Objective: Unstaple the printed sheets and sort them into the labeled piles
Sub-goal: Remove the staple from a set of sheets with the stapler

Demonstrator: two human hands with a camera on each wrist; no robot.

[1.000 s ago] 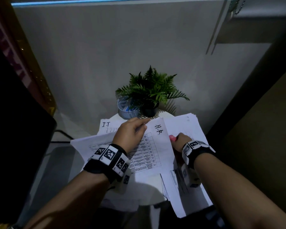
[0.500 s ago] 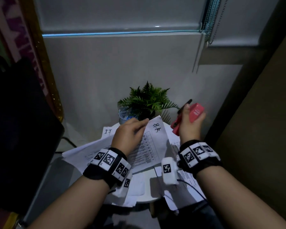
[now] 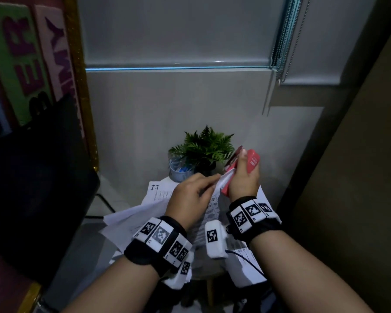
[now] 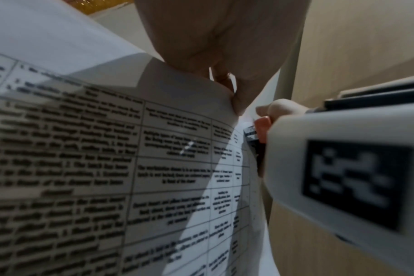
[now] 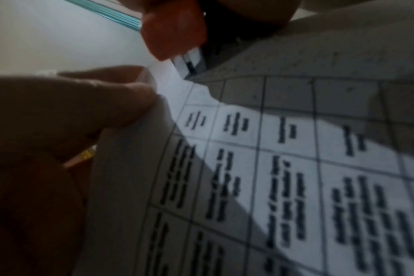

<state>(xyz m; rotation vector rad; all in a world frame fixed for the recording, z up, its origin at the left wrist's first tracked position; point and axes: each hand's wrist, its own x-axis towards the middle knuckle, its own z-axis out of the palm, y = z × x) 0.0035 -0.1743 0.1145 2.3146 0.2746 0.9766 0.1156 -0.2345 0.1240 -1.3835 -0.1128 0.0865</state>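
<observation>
A set of printed sheets [image 3: 212,205] with a table of text lies over a small round table; its top corner is lifted. My left hand [image 3: 215,180] pinches that corner between thumb and fingers [image 4: 227,71]. My right hand [image 3: 242,175] grips a red stapler-like tool [image 3: 252,164], held upright, with its lower metal end [image 4: 250,133] at the pinched corner. In the right wrist view the red tool [image 5: 173,31] touches the sheet [image 5: 272,168] just past my left fingertips [image 5: 121,97]. No staple is visible.
A pile marked "I.T" [image 3: 159,191] lies at the back left of the table, with more papers [image 3: 246,264] at the right. A potted fern [image 3: 203,150] and a cup of clips [image 3: 178,170] stand behind. A dark chair [image 3: 36,177] is at the left.
My right hand rose from the table with the red tool and brought it to the sheet corner. My left hand lifted that corner towards it. The head view tilted upward.
</observation>
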